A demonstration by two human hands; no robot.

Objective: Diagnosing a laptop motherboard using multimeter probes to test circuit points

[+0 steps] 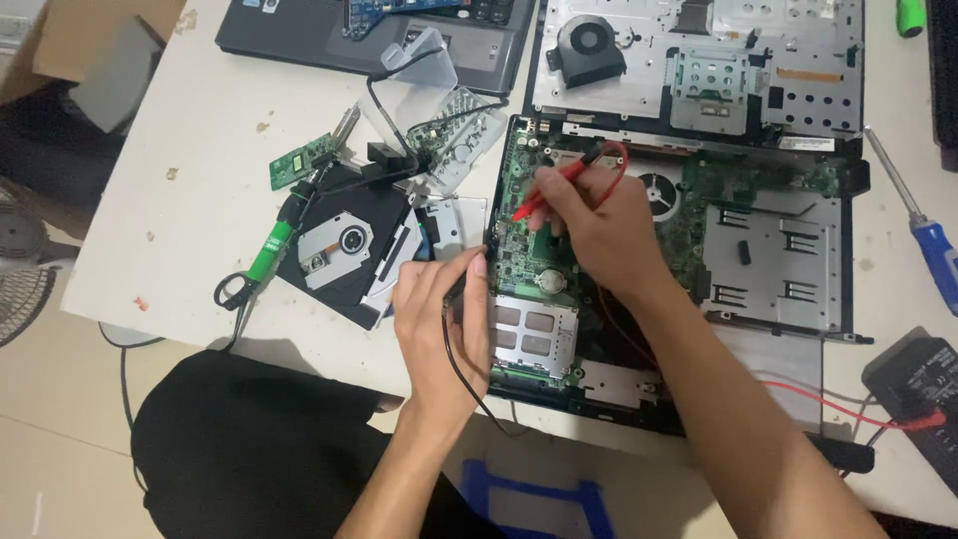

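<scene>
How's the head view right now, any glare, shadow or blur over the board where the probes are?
Head view: even, soft light, no strong glare; the right hand with the red probe covers part of the green board; left hand casts slight shadow; small parts look soft.

I get even, soft indoor light from above, no hard glare. Table [200,190] reads bright, slightly washed. Hands throw faint shadows on the board [519,240]. Pic is a bit soft overall; floor at bottom left is dim.
</scene>
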